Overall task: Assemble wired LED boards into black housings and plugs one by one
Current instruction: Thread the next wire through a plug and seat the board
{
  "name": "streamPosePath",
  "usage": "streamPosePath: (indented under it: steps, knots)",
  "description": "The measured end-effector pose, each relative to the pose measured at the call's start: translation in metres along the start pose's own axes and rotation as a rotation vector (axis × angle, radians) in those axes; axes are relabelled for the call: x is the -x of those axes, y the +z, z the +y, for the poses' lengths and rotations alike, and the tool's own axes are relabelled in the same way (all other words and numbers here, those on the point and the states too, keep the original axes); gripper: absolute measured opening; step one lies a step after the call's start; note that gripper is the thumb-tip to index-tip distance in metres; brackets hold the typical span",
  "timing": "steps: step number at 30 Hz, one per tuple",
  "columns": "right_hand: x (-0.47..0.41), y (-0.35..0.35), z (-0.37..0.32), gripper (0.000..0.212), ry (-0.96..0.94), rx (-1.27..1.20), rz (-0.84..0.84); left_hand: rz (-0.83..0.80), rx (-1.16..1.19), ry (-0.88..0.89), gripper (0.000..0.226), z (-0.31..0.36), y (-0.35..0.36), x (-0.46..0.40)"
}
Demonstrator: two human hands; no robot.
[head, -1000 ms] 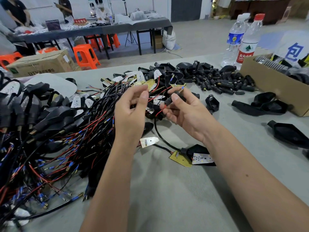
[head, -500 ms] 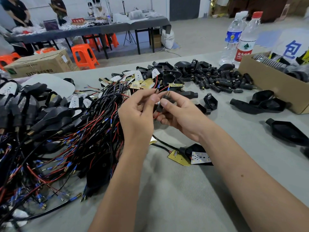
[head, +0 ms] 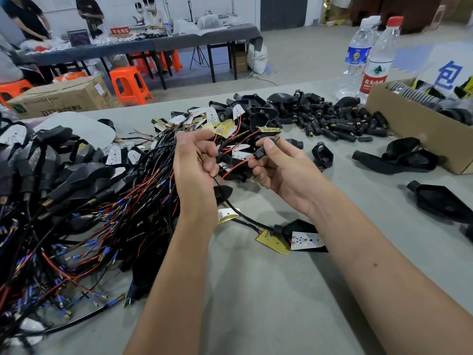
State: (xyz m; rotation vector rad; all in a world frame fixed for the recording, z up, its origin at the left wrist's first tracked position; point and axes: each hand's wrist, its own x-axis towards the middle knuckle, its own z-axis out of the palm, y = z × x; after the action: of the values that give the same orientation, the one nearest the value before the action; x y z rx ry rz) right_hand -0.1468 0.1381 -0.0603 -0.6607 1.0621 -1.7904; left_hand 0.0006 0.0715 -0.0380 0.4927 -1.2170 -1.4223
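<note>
Right hand (head: 284, 170) raised over the grey table (head: 268, 290), thumb and fingers pinching a small black plug (head: 266, 151) with a metal tip showing above the thumb. Left hand (head: 197, 162) raised just beside it, fingers curled around thin wires; a red wire (head: 234, 167) spanning the gap between the 2 hands. Hands apart, not touching.

Below the right wrist, on the table: a black housing (head: 294, 226) with a white LED board (head: 307, 240) lying on it and a yellow-backed board (head: 272, 242) touching its left edge, joined by a black cable (head: 243, 217).

Left part of the table: large tangle of black, red and blue wires (head: 84, 226) with brass terminals, mixed with black housings and white boards. Far middle: heap of loose black plugs (head: 337, 121). Right edge: open cardboard box (head: 414, 124) holding dark parts, several empty black housings (head: 399, 160) near it. 2 water bottles (head: 371, 55) upright behind the box.

Room: concrete floor, a long dark table (head: 143, 47) at the back with persons standing and seated, orange stools (head: 130, 84) beneath and in front, a cardboard carton (head: 64, 97) on the floor at left
</note>
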Motion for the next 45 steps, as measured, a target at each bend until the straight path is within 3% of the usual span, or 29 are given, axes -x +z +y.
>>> streamPosePath:
  steps: [10, 17, 19, 24, 29, 35, 45]
  knots:
    - [0.004, 0.009, 0.0, 0.013, -0.023, 0.068, -0.114, 0.045, 0.102, -0.012, 0.027, 0.001, 0.003, 0.0]
    - [0.006, 0.016, 0.006, 0.013, 0.017, -0.018, -0.207, 0.07, 0.219, -0.079, 0.029, -0.004, 0.005, 0.0]
    - [0.005, 0.016, 0.006, 0.011, -0.005, -0.068, -0.159, 0.073, 0.148, -0.065, 0.028, -0.007, -0.001, -0.003]
    - [0.004, 0.014, 0.004, 0.012, -0.022, -0.192, -0.061, -0.03, -0.423, 0.109, 0.018, -0.011, -0.018, -0.007]
    - [0.003, 0.016, 0.005, 0.014, -0.044, -0.193, -0.046, -0.078, -0.579, 0.144, 0.013, -0.018, -0.012, 0.0]
    - [0.004, 0.017, 0.005, 0.013, -0.031, -0.21, -0.015, -0.123, -0.608, 0.171, 0.01, -0.019, -0.013, 0.001]
    - [0.004, 0.017, 0.006, 0.014, -0.024, -0.167, -0.022, -0.079, -0.762, 0.222, 0.012, -0.02, -0.008, 0.004]
